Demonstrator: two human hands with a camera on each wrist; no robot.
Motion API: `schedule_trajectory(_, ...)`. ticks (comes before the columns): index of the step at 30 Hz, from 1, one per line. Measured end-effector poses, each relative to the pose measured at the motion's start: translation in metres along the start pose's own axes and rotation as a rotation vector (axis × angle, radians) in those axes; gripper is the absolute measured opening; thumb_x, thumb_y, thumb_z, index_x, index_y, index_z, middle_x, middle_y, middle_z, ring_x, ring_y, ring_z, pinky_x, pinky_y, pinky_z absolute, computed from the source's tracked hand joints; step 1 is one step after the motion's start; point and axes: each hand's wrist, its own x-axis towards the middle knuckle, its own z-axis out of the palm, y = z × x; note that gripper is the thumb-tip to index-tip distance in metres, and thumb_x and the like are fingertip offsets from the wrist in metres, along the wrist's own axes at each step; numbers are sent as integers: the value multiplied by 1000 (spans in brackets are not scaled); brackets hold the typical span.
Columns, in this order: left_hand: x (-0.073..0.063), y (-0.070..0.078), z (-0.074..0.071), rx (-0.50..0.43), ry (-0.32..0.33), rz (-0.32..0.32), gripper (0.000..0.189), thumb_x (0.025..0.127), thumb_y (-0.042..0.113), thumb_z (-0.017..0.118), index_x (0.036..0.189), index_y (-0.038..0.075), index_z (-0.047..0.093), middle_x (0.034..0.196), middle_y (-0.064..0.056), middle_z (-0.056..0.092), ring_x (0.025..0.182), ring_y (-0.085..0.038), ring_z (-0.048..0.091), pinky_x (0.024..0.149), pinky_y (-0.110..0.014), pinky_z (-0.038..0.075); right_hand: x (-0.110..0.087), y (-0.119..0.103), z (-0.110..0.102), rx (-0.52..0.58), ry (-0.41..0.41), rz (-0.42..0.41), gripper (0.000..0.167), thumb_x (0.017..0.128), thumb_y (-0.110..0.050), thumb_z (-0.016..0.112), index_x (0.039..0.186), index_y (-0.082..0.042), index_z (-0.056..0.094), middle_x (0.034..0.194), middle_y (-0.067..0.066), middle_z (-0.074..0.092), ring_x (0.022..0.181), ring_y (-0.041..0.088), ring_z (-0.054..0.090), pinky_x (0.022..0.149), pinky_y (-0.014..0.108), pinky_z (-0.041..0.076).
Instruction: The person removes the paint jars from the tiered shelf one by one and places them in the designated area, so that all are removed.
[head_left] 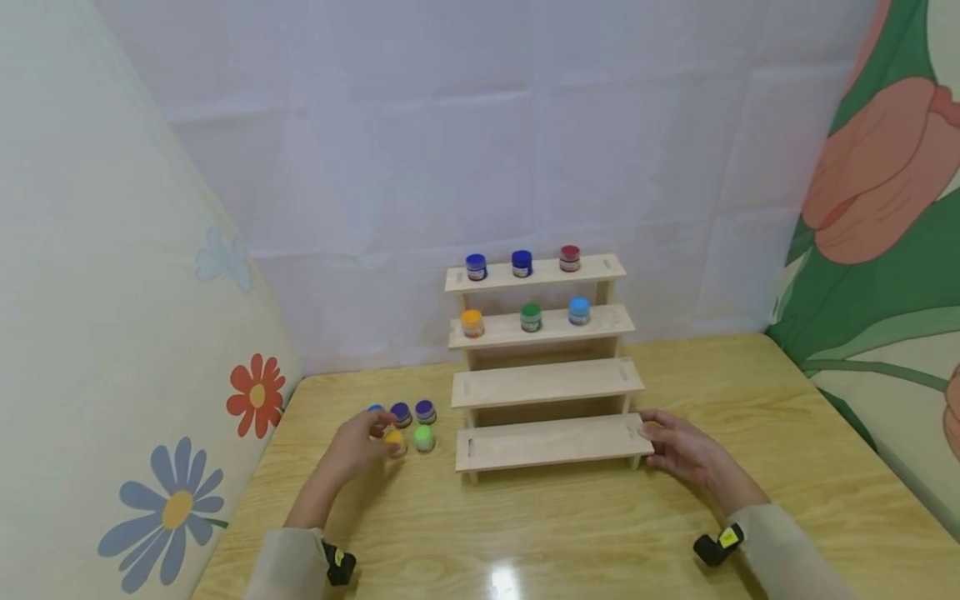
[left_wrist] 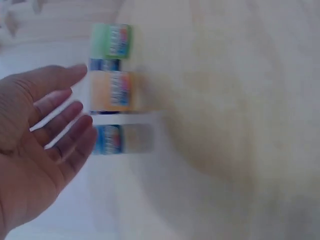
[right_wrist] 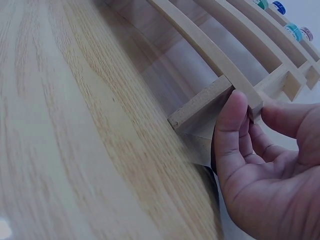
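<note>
My left hand [head_left: 362, 446] is beside a small orange paint jar [head_left: 394, 442], its fingers apart and loosely bent. In the left wrist view there is a gap between the fingertips [left_wrist: 79, 70] and the orange jar. Around it stand a light green jar [head_left: 423, 438], two dark purple jars [head_left: 401, 414] and a blue jar [head_left: 376, 409], partly hidden by the fingers. At the right end of the four-step wooden display stand [head_left: 555, 443], my right hand [head_left: 686, 447] pinches the corner of the lowest shelf between thumb and fingers.
Two blue jars [head_left: 521, 263] and a red jar [head_left: 570, 258] stand on the top shelf. On the second shelf are an orange jar [head_left: 472, 322], a green jar [head_left: 530, 317] and a light blue jar [head_left: 579, 311]. A white cloth [head_left: 420, 167] hangs behind the wooden table [head_left: 570, 533].
</note>
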Motion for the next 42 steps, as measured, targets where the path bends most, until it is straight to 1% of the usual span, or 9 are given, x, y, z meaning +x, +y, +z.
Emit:
schedule_trajectory(5,2,20,-10,35,33,74,44,92,15,73,131,-2,60,129,-24,62,114,-42,61,89,-54,55,-1,-1,-1,-6,11,-8,24,105,-12,54,128,-17,53,102,2,68,86,12,67,67,21,57)
schedule_trajectory(9,5,46,-13,32,57,144,42,95,17,71,132,1,61,130,-21,62,113,-37,61,87,-51,56,-2,-2,-1,-3,4,-11,23,105,-12,53,128,-17,53,101,2,68,85,12,67,67,21,57)
schedule_trajectory(15,10,88,-9,-39,102,266,37,95,15,71,129,2,63,130,-17,64,114,-35,61,91,-49,57,-3,-3,0,4,-4,-3,26,105,-12,53,131,-15,50,101,1,68,85,11,67,67,21,57)
schedule_trajectory(21,17,117,0,-90,131,350,38,94,13,72,129,2,63,127,-16,66,111,-33,63,90,-49,57,-2,-3,0,5,0,2,28,105,-13,54,133,-14,49,101,1,69,85,10,67,67,21,57)
schedule_trajectory(23,20,126,3,-113,133,366,38,94,12,73,129,2,63,127,-16,66,111,-33,63,91,-49,57,-2,-3,0,0,5,2,30,105,-13,54,135,-13,48,101,1,69,84,10,67,66,21,57)
schedule_trajectory(28,27,148,12,-138,117,371,38,95,16,72,129,4,63,125,-14,66,112,-33,63,93,-47,57,-2,-4,1,-11,9,1,37,105,-13,54,140,-8,43,101,1,69,86,10,67,67,21,57)
schedule_trajectory(32,34,161,16,-166,117,389,37,95,15,72,129,3,62,124,-15,66,114,-35,63,97,-47,55,-2,-3,1,-13,8,3,37,105,-12,54,141,-7,42,102,1,68,86,11,66,67,21,57)
schedule_trajectory(37,42,170,16,-220,142,389,36,95,13,71,128,3,62,126,-16,65,115,-33,62,100,-47,53,-1,-2,1,-16,14,6,36,106,-12,52,140,-8,42,101,0,69,85,10,66,67,21,57)
schedule_trajectory(42,53,170,12,-277,212,376,37,94,13,73,127,1,63,125,-16,66,114,-31,62,99,-46,54,-1,-1,1,-16,16,7,35,106,-12,52,139,-9,43,100,-1,69,85,10,66,67,21,57)
